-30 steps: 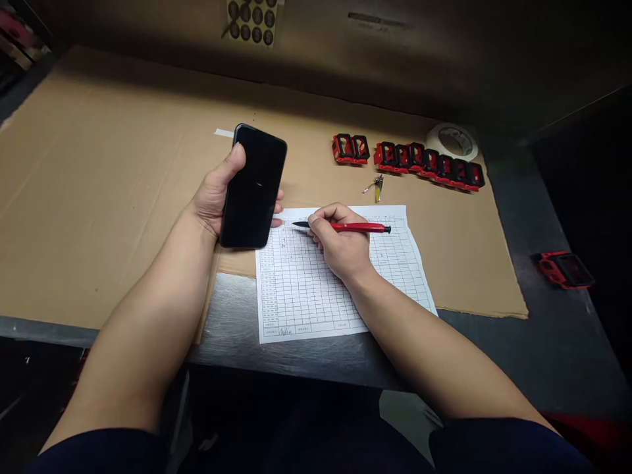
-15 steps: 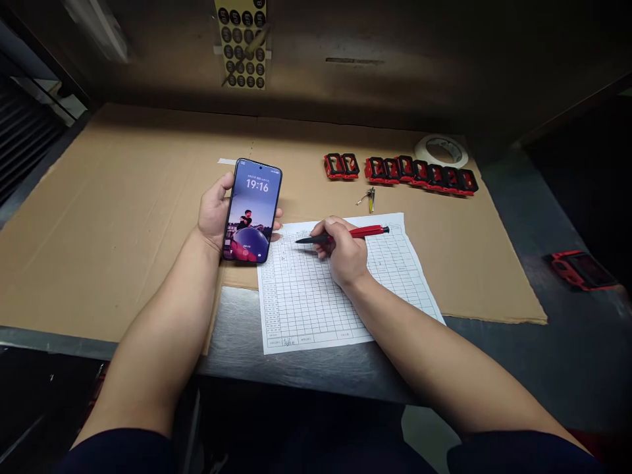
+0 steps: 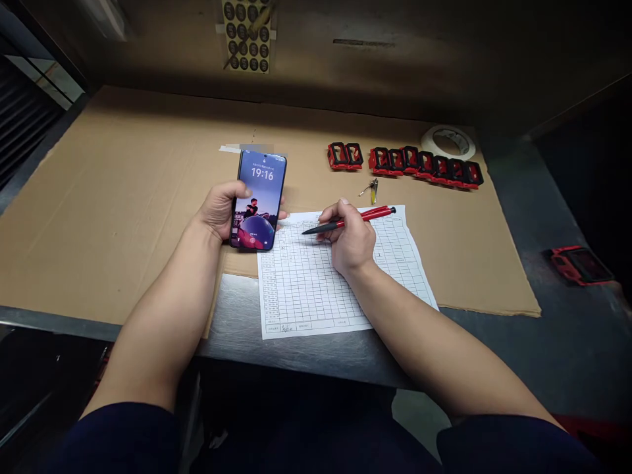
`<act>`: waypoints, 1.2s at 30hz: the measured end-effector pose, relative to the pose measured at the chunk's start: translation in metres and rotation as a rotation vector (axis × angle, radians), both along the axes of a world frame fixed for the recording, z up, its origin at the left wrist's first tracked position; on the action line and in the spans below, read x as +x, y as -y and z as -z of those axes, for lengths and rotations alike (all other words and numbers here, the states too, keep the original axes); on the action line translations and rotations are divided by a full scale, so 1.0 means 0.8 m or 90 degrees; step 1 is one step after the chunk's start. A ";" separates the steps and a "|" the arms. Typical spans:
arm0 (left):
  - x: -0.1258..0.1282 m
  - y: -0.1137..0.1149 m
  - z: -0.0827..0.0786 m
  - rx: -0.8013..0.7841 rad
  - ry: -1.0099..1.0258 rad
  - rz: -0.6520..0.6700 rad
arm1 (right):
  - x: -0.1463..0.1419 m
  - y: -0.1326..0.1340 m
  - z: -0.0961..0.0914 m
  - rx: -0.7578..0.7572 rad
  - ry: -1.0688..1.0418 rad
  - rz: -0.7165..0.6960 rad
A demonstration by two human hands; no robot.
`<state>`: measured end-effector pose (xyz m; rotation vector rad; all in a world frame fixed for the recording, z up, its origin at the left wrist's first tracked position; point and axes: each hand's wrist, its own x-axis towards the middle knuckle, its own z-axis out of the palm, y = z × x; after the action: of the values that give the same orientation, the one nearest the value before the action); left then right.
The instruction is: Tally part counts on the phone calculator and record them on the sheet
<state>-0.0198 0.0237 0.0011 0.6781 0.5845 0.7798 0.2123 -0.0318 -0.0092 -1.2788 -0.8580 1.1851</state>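
Note:
My left hand [image 3: 217, 209] is closed around a smartphone [image 3: 258, 199] whose lit screen reads 19:16; it hovers at the left edge of a printed grid sheet [image 3: 340, 283]. My right hand [image 3: 349, 241] rests on that sheet and pinches a red pen [image 3: 355, 219], its dark tip pointing left toward the phone. The sheet lies half on a cardboard mat [image 3: 123, 191] and half on the metal table edge.
A row of red-and-black plastic parts [image 3: 424, 166] lines the far side of the mat, with a tape roll [image 3: 448, 141] behind it. Small keys [image 3: 372, 189] lie near the sheet. Another red part [image 3: 575, 264] sits on the dark table at right. A dotted sticker sheet [image 3: 247, 36] hangs on the back wall.
The phone screen went from dark to lit. The pen has tilted, its tip lower and farther right, and the view has shifted a little.

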 end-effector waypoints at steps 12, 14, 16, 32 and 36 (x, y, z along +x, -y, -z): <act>-0.001 -0.006 -0.007 -0.023 -0.057 0.007 | 0.002 0.003 -0.002 -0.014 0.057 -0.033; 0.002 -0.002 -0.011 -0.032 -0.044 0.001 | 0.002 0.004 0.000 -0.008 0.057 -0.041; 0.006 0.002 -0.013 -0.035 -0.024 -0.013 | 0.002 0.006 0.001 0.007 0.069 -0.059; -0.008 0.001 0.009 -0.019 0.040 0.086 | -0.001 0.007 0.000 0.031 0.092 -0.055; -0.009 -0.003 0.013 -0.027 0.058 0.109 | 0.000 0.017 0.001 0.089 0.128 -0.035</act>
<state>-0.0271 0.0259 -0.0094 0.6418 0.4526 0.6326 0.2119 -0.0450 -0.0098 -1.2801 -1.1102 1.0315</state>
